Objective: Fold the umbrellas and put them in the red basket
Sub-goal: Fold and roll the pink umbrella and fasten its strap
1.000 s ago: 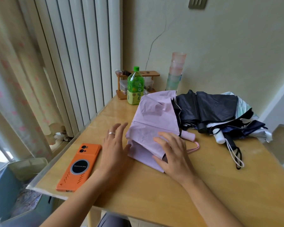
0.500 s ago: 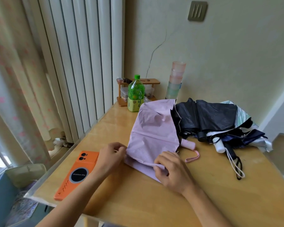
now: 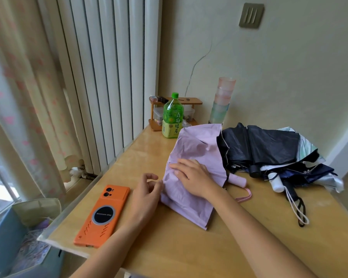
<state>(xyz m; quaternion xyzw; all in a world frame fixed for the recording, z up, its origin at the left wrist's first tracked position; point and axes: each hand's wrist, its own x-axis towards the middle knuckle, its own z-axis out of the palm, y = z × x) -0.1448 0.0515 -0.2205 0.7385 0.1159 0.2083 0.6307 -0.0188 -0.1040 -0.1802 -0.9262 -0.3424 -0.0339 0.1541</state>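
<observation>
1. The lilac umbrella lies collapsed on the table, just right of the orange phone. Its canopy is loose and rumpled and not yet wrapped.
2. Our right hand presses flat on the fabric, fingers straight and relaxed. Our left hand, between the phone and the umbrella, has curled fingers at the canopy's edge. We cannot tell whether they pinch the cloth.
3. We judge the cloth thin, soft, light and rather slippery, with stiff ribs beneath. Pleats will likely spring open unless we hold them down.
4. We would take each panel by its edge to pleat it. Then we would grasp the handle, farther right of the phone, to roll the canopy.
5. The other umbrellas lie heaped well right of the phone, beyond the lilac one. No red basket is in view.
</observation>
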